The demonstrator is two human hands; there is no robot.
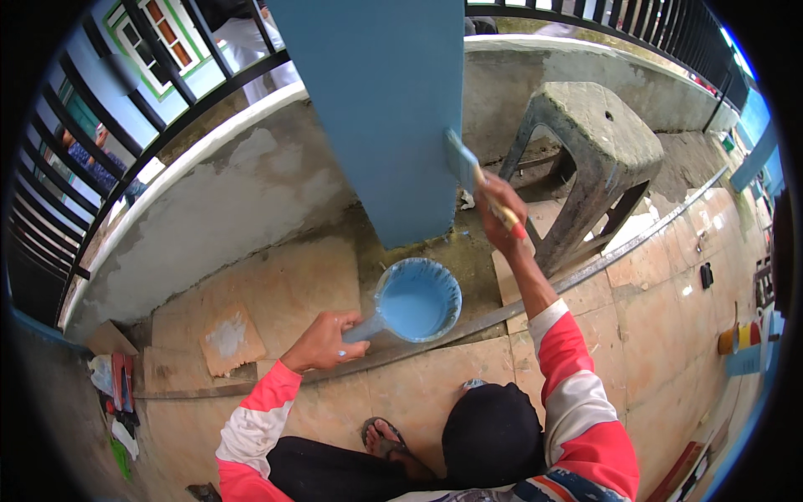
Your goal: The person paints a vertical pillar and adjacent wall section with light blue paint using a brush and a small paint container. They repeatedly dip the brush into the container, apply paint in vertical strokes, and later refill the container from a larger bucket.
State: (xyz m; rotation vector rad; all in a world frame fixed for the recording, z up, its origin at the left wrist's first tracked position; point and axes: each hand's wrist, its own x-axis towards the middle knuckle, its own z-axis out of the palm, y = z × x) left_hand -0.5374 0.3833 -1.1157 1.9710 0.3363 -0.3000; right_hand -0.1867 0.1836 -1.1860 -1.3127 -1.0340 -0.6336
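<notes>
My left hand [324,341] is closed round the handle of a dipper [459,303], whose round bowl holds light blue paint [413,306]. Blue smears coat the dipper's rim and handle, and a few spots of paint mark my fingers. In my right hand [500,213] is a paintbrush [462,161] with a pale wooden handle and a red tip. Its blue-coated bristles touch the right edge of a blue pillar [385,117]. The dipper hangs below and in front of the pillar's foot.
A worn plastic stool [598,134] stands right of the pillar. Low grey walls [226,192] with black railings [142,92] run to both sides. A loose tile [232,339] lies at left. Cans [736,339] stand far right. People [96,155] are beyond the railing.
</notes>
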